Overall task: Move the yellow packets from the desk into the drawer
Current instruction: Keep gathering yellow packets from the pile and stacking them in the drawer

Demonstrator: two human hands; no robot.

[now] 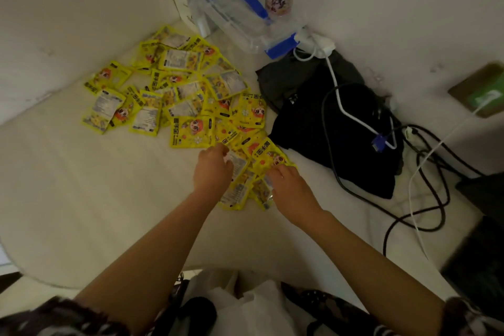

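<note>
The yellow packets (188,95) lie scattered across the white desk (81,199), from about 11 o'clock down to the centre. The left hand (212,169) and right hand (289,188) both rest on the nearest packets with fingers curled onto them; whether they actually pinch any I cannot tell. At 2 o'clock black cloth (335,131) lies under tangled cables (425,194), with a clear blue-latched container (240,11) at 12 o'clock.

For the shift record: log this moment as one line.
stage: gathering | left hand: on near yellow packets | right hand: pinching near packets | rest of packets: spread on desk | drawer: not visible
</note>
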